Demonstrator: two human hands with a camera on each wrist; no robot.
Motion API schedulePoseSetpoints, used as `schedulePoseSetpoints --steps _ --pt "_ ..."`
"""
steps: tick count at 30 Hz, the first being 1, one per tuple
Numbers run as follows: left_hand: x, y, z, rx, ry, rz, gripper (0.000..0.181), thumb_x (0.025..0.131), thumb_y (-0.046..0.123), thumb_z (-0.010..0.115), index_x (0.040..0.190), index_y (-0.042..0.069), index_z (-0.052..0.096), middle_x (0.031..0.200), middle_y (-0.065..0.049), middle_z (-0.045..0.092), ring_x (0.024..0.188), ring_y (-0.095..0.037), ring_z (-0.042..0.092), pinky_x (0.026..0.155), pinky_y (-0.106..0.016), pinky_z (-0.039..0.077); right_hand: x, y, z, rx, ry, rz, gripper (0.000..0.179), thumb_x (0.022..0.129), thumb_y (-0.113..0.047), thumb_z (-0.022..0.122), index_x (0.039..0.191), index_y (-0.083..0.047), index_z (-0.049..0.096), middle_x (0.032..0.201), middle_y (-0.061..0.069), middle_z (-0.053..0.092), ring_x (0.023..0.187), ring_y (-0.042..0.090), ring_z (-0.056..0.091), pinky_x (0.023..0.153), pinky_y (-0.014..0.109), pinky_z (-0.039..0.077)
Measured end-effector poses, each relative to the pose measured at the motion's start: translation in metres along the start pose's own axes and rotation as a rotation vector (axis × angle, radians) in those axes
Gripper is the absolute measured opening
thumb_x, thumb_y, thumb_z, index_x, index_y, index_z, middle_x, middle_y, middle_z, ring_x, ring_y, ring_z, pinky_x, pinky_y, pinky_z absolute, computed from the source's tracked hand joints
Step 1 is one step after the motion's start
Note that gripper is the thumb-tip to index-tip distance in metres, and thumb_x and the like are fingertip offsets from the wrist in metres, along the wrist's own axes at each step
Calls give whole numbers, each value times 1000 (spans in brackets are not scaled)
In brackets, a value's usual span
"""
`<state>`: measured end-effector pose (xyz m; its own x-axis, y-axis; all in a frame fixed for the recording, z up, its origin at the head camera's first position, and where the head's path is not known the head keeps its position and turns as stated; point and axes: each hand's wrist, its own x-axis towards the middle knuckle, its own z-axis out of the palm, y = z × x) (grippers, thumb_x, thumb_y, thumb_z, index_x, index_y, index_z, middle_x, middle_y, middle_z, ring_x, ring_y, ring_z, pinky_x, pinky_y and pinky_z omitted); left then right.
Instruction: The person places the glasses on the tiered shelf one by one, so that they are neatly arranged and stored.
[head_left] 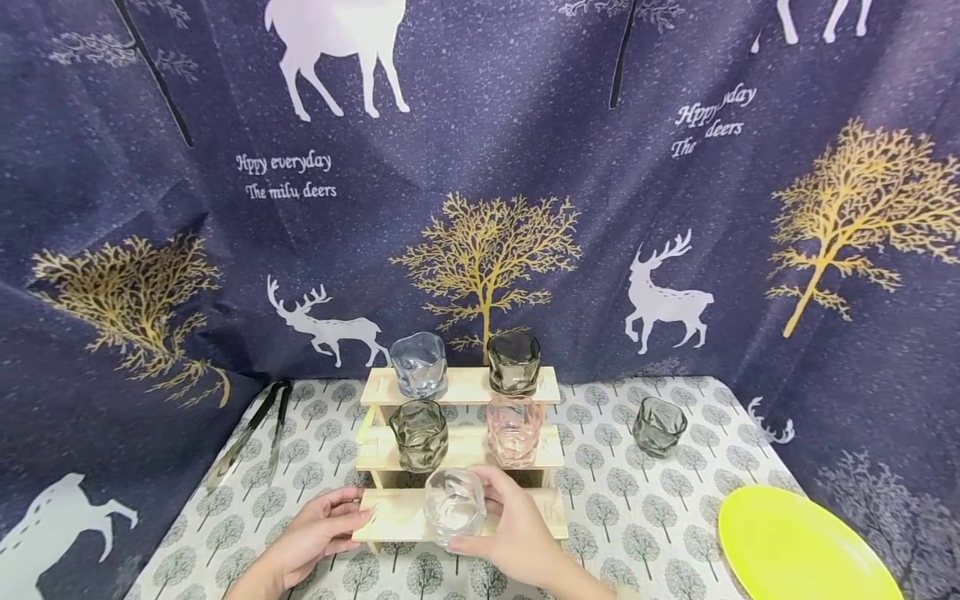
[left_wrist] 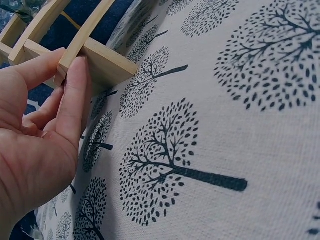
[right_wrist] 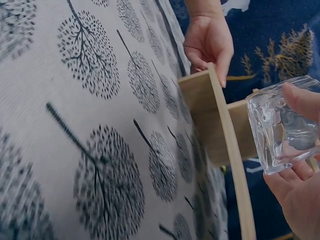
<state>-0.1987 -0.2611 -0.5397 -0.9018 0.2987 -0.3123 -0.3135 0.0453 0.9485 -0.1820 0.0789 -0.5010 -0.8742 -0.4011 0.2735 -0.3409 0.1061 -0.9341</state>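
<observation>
A three-step wooden display stand (head_left: pixel 390 512) stands on the table. My left hand (head_left: pixel 318 537) pinches the left end of its lowest board between thumb and fingers, as the left wrist view also shows. With thumb and fingers spread around its side, my right hand (head_left: pixel 517 529) holds a clear wavy glass (head_left: pixel 454 504) at the lowest board. In the right wrist view the glass (right_wrist: pixel 275 127) appears tilted by the camera angle. A smoky glass (head_left: pixel 418 437) and a pink glass (head_left: pixel 514 432) occupy the middle step. On top sit a bluish glass (head_left: pixel 418 365) and a dark glass (head_left: pixel 514 364).
To the right of the stand, a grey-green glass (head_left: pixel 659 427) rests on the tree-print cloth (head_left: pixel 600 517). A yellow plate (head_left: pixel 802 546) lies at the front right. Black-ended tongs (head_left: pixel 282 417) lie at the left, and a dark deer-print curtain (head_left: pixel 480 150) hangs behind.
</observation>
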Motion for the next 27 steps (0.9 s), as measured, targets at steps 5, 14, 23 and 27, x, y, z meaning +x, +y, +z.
schedulePoseSetpoints --steps 5,14,23,27 --pt "0 0 1 -2 -11 7 65 103 21 66 150 -13 35 120 -8 68 104 -23 69 86 -37 59 9 5 18 29 -25 -10 80 72 -12 96 141 -21 56 126 3 68 114 21 67 103 32 52" --pt "0 -2 1 -17 -7 19 59 104 17 64 149 -11 39 118 -6 67 100 -22 68 82 -35 60 20 10 36 -6 -36 33 82 72 -17 97 142 -23 56 127 -3 66 114 16 65 102 29 51" --pt "1 -3 1 -16 2 14 61 104 17 64 150 -12 36 117 -6 67 100 -21 69 82 -35 60 24 11 41 -14 -33 66 80 73 -21 97 140 -25 56 129 -3 64 118 17 64 103 27 50" --pt "1 -3 1 -16 5 7 62 104 18 64 150 -13 36 117 -5 67 100 -21 68 82 -35 60 23 12 42 -49 -27 68 80 74 -26 97 141 -24 54 133 -2 61 121 20 62 105 32 49"
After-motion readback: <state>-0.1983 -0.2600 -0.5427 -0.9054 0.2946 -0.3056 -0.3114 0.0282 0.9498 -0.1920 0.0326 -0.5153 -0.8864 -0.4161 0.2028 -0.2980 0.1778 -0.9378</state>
